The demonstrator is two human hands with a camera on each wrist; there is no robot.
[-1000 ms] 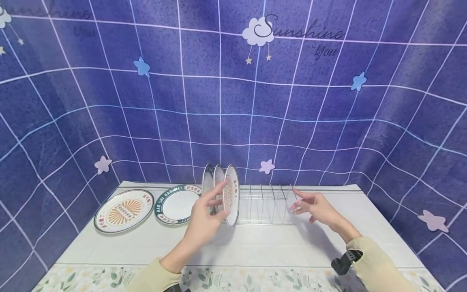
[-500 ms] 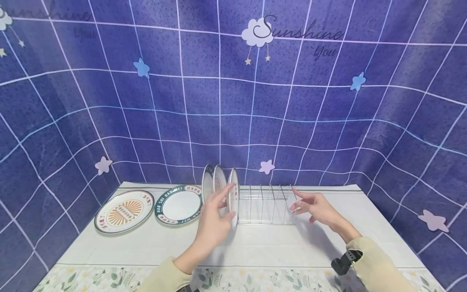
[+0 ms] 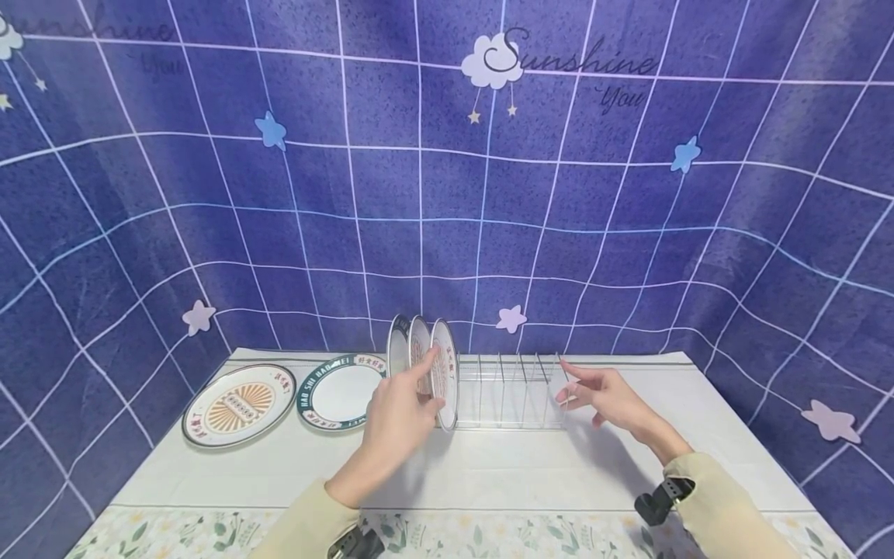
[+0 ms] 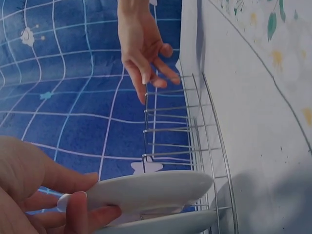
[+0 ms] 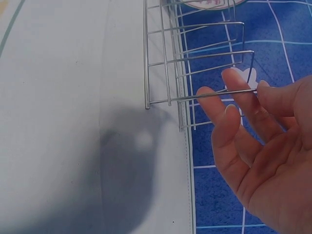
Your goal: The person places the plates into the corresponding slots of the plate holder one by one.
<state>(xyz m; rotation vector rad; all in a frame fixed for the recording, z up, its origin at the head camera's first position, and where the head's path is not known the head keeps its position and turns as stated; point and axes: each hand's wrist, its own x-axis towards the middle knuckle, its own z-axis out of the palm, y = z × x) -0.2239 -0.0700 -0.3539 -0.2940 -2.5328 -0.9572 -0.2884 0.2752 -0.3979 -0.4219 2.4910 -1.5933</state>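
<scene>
At wire rack, left hand pinches near-upright plate; right hand pinches end wire.

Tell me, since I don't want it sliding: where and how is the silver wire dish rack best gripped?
Probably at the right end of the rack: pinch the thin silver end wire, coming from the person's right. It stands exposed, while three round patterned plates stand on edge toward the left. The right hand pinches that wire.
</scene>
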